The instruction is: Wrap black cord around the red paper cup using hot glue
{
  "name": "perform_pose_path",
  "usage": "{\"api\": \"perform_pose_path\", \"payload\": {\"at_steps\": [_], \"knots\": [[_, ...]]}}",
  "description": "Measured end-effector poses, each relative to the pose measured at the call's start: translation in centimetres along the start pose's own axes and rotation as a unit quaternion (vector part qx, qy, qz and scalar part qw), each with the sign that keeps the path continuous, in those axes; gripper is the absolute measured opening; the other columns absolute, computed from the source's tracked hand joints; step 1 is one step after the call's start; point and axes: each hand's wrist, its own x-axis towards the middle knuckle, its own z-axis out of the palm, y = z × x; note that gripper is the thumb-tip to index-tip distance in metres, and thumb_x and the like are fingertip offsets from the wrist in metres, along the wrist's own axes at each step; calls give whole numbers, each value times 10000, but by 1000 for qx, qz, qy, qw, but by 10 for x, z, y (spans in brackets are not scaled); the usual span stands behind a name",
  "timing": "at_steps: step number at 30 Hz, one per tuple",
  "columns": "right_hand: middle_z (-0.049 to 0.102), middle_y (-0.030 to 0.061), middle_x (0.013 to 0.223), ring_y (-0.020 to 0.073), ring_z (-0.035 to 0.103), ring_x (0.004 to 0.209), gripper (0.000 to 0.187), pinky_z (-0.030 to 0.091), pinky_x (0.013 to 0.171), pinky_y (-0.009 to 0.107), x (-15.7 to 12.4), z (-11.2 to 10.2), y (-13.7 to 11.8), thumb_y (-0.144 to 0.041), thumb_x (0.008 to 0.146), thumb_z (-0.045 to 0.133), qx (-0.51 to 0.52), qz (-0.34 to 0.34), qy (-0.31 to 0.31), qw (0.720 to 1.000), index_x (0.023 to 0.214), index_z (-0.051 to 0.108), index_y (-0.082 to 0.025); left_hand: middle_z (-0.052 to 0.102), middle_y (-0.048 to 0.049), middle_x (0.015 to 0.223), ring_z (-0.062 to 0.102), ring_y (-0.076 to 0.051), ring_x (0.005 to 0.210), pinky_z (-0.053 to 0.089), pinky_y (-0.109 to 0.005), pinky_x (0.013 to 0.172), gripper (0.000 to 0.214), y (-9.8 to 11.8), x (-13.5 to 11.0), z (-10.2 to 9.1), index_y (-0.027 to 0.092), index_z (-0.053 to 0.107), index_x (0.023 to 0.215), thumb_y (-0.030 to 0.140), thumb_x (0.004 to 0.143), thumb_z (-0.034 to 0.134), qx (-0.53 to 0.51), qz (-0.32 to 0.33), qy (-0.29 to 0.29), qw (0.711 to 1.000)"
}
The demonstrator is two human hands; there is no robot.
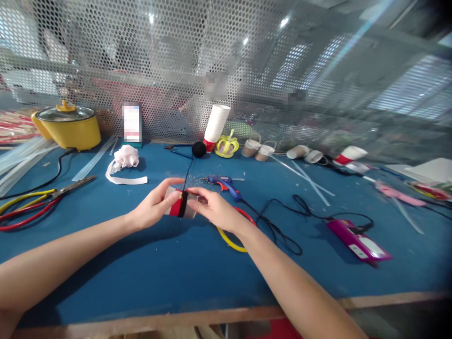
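Observation:
A paper cup [174,207] with a red band lies sideways between my hands above the table. Black yarn [183,204] is wound around its middle. From the winding, a strand runs up to a black yarn ball [198,149] near the mesh. My left hand [152,205] grips the cup's left end, thumb in front and fingers behind. Over the right end curl the fingers of my right hand [216,208], also touching the yarn winding. A blue glue gun [223,182] rests just beyond my right hand. Beneath my right forearm, a tool's yellow and red handles [231,239] are partly hidden.
Long-nosed pliers [60,194] and a crumpled white strip [126,157] lie left, by a yellow electric pot [74,129]. Stacked cups [216,123], a yellow crown-like piece [227,145] and small baskets [264,151] line the mesh. A purple power strip [360,240] with cords lies right.

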Motion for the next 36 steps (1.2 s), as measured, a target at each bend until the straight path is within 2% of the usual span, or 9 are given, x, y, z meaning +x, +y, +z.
{"api": "perform_pose_path", "payload": {"at_steps": [5, 15, 20, 22, 25, 27, 29, 33, 36], "knots": [[550, 135, 1196, 228, 517, 1085, 464, 398, 936, 396, -3, 4, 4, -416, 806, 524, -38, -9, -25, 999, 1169, 517, -128, 488, 30, 655, 437, -95, 574, 372, -210, 547, 322, -3, -1, 1, 158, 435, 1145, 325, 878, 369, -11, -30, -6, 999], [636, 129, 1022, 161, 591, 953, 617, 452, 875, 310, 30, -1, -7, -594, 855, 238, 211, 65, -24, 975, 926, 623, -117, 517, 10, 702, 416, -85, 567, 358, -209, 534, 254, -1, -2, 5, 142, 526, 972, 301, 875, 353, 27, -37, -42, 998], [647, 63, 729, 108, 588, 533, 306, 482, 472, 229, 42, -11, -20, -391, 865, 440, 65, 106, 16, 992, 835, 591, -127, 528, 2, 708, 445, -101, 610, 371, -226, 565, 267, -2, 1, 4, 138, 524, 873, 355, 862, 369, 58, -75, 8, 995], [557, -21, 505, 64, 449, 338, 200, 343, 332, 191, 29, -26, -32, -315, 832, 506, -42, 104, 68, 991, 776, 592, -142, 542, -5, 726, 466, -112, 638, 385, -236, 588, 276, -4, 2, 2, 142, 523, 861, 374, 858, 374, 65, -80, 25, 994], [363, -88, 325, 12, 312, 272, 325, 260, 366, 176, -9, -67, -57, -382, 834, 459, -119, 25, 201, 972, 645, 605, -161, 548, -3, 720, 474, -116, 640, 388, -241, 590, 276, -6, 3, 1, 148, 523, 861, 385, 854, 382, 81, -78, 32, 993], [154, -91, 242, -20, 179, 251, 688, 241, 421, 215, -32, -100, -66, -428, 900, 51, -119, -3, 271, 955, 503, 536, -145, 548, 1, 708, 473, -113, 632, 384, -237, 585, 271, -6, 3, 0, 150, 524, 859, 378, 857, 378, 90, -77, 35, 992], [155, -77, 247, -1, 201, 280, 816, 276, 451, 239, -42, -126, -60, -423, 850, -137, -176, 21, 323, 930, 435, 509, -147, 542, 8, 686, 467, -108, 614, 377, -230, 571, 261, -5, 3, 1, 151, 522, 840, 367, 857, 377, 96, -77, 42, 992], [520, 30, 480, 119, 507, 546, 406, 367, 527, 257, -21, -127, -9, -477, 738, 538, -312, 100, 335, 884, 503, 609, -153, 534, 17, 654, 463, -104, 588, 370, -223, 550, 238, -6, 4, 2, 155, 514, 804, 353, 849, 390, 111, -75, 58, 989], [603, 115, 627, 191, 577, 664, 229, 374, 586, 314, 5, -98, 32, -330, 679, 654, -366, 151, 233, 888, 558, 604, -142, 544, 13, 660, 473, -108, 594, 376, -226, 550, 228, -9, 4, 2, 156, 513, 812, 343, 849, 389, 122, -72, 58, 988]]}}
